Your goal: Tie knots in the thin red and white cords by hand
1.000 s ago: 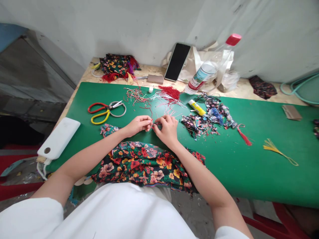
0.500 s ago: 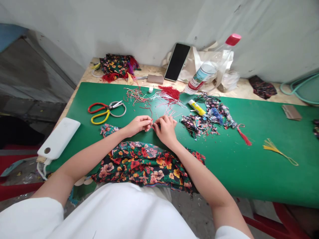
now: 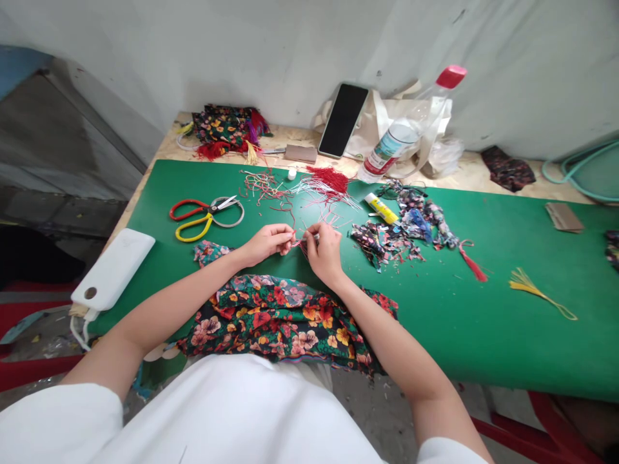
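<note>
Centrally, above the green mat (image 3: pixel 483 335): left hand (image 3: pixel 265 243) and right hand (image 3: pixel 323 248) nearly meeting, fingertips of both pinched on a thin red cord (image 3: pixel 298 241) stretched between them, with a small dark bit at the right thumb too small to identify. Just nearer than the hands on the mat's near edge: floral fabric (image 3: pixel 285 322), spread under both wrists and draped over the edge. Left of the hands on the mat: scissors (image 3: pixel 206 212) with one red and one yellow handle, blades over a clear ring. Further left, at the mat's left edge: white power bank (image 3: pixel 113 269). Behind the hands on the mat: loose red and pale cords (image 3: pixel 319 187). Right of the hands on the mat: glue stick (image 3: pixel 382 208), floral scraps (image 3: pixel 401 232), red tassel (image 3: pixel 472 263), and well apart toward the right, yellow tassel (image 3: pixel 534 290). Beyond the mat's far edge, against the wall: dark phone (image 3: pixel 343 120) leaning upright, plastic bottle (image 3: pixel 411 129) with a red cap tilted beside it.
</note>
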Tool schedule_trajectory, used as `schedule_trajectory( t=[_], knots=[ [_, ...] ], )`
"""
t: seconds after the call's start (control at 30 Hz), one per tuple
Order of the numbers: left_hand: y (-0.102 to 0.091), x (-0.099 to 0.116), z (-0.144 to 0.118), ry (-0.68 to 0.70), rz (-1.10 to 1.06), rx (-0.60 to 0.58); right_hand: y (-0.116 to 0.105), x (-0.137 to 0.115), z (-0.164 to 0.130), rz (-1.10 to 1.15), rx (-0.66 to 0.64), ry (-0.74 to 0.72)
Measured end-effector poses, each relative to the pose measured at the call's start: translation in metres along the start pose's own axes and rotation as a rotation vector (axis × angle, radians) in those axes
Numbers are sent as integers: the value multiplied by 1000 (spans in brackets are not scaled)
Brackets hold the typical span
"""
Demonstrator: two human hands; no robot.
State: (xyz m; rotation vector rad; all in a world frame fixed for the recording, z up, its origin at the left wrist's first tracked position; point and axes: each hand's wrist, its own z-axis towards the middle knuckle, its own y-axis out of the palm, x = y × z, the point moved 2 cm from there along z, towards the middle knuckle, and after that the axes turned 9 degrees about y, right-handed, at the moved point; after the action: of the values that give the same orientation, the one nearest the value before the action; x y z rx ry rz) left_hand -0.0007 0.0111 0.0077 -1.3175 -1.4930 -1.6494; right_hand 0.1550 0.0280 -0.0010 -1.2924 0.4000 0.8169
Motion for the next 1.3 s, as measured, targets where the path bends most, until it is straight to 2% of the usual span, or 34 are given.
schedule_trajectory(
  t=[0.23,0.47,0.63,1.03,1.3],
  knots=[
    [-2,-2,1,43,68,-2,-5,-8,-1,66,54,-68],
    [-6,-6,2,66,77,35,-8,-10,-3,119,108,-55],
    [-4,-4,2,72,62,66,-5,-9,-5,160,83,-57],
    [-5,-2,1,171,178,1,0,-6,-7,213,34,-68],
    [-12,-9,4,114,177,36,-4,-10,-8,180,18,-146]
  ],
)
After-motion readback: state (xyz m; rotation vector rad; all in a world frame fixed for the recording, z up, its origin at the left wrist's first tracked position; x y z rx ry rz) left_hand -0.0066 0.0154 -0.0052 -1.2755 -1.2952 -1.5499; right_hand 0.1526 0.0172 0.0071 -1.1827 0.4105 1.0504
